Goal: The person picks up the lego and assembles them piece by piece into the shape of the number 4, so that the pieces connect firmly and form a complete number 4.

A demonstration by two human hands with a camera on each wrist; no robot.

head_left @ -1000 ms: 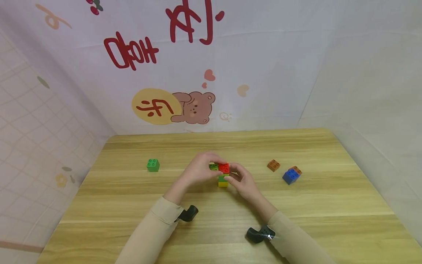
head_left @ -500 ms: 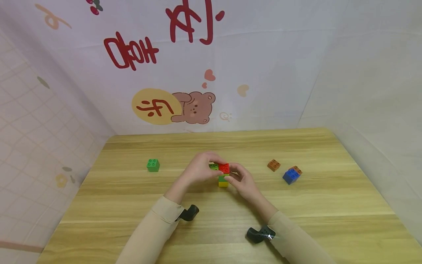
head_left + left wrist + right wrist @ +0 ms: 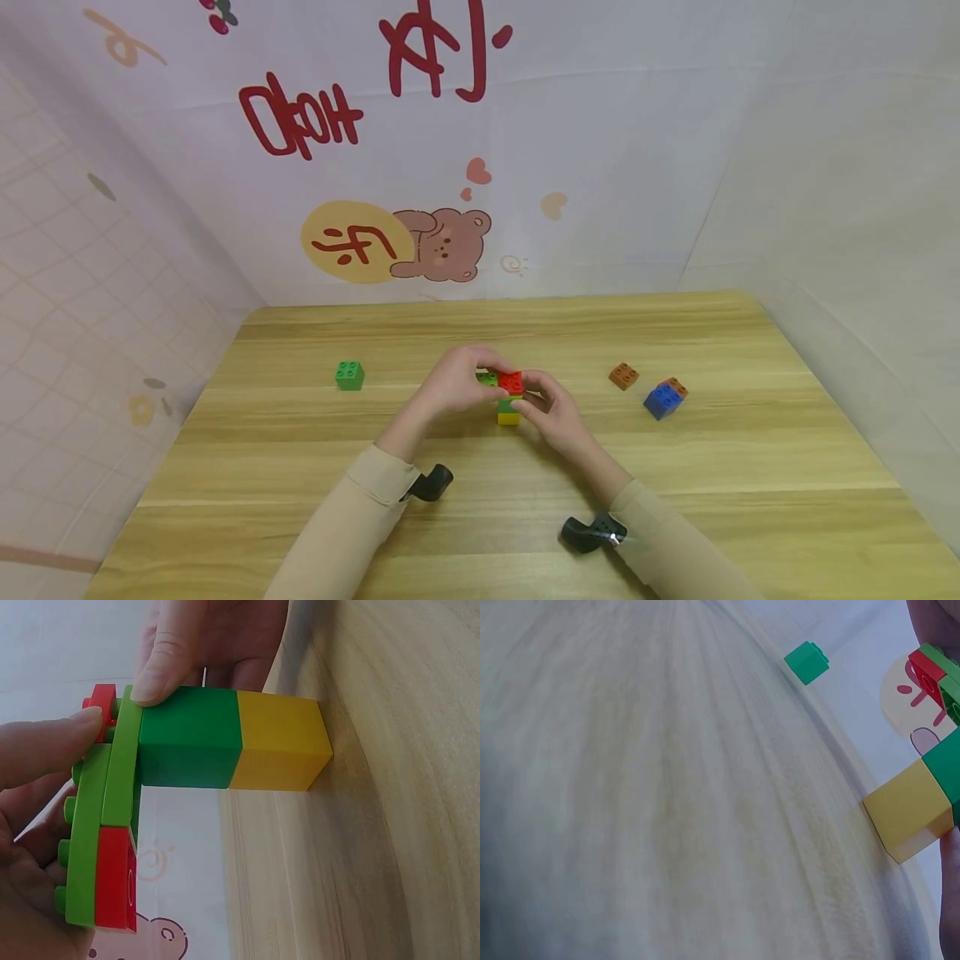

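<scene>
In the middle of the table stands a tower of toy building bricks. A yellow block [image 3: 277, 742] is at its foot on the table, with a dark green block [image 3: 191, 739] on it. Thin light green bricks [image 3: 90, 825] lie across the top and jut out to the left, with a thin red brick [image 3: 115, 877] under the overhang. My left hand [image 3: 455, 385] pinches another thin red brick [image 3: 511, 382] on top. My right hand [image 3: 557, 417] holds the tower from the right, its thumb at the edge between dark and light green. Some fingers are hidden behind the bricks.
A green block [image 3: 349, 376] sits alone on the left of the wooden table [image 3: 300, 467]. To the right are a brown brick [image 3: 624, 376] and a blue block [image 3: 663, 401] next to an orange-brown brick [image 3: 678, 386]. A printed cloth [image 3: 615, 167] hangs behind the table.
</scene>
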